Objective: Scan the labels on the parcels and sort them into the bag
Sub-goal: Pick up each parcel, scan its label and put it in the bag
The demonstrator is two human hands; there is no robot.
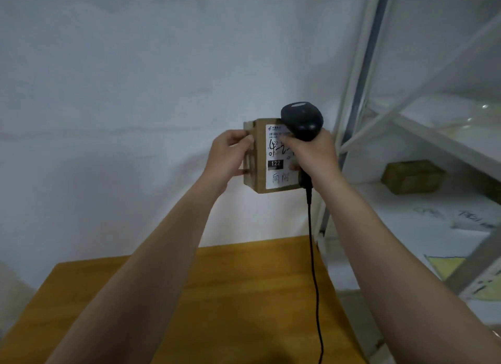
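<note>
**Parcel held up, scanner at the label**

Two bare forearms reach up and away from the camera, over the orange-brown wooden table (244, 296), so the parcel sits at eye level in front of the pale wall instead of lying flat.

The left hand (230, 155) grips the small brown cardboard parcel (259, 152) by its left side, fingers curled round the edge. This keeps the printed face turned toward the camera with the hand off the label. The right hand (317, 155) is clenched round the handle of the black handheld barcode scanner (302, 119), whose rounded head overlaps the label's upper right corner. It looks placed to read the barcode there. Its black cable (314, 255) hangs straight down past the table edge.

The white shipping label (279, 174) covers most of the parcel's front. It carries a barcode strip at the top, black handwritten marks, a dark block reading "122", and pencilled characters below.

A second brownish box (412, 176) rests on the white metal shelf rack (406, 125) to the right. No bag is in view.
</note>
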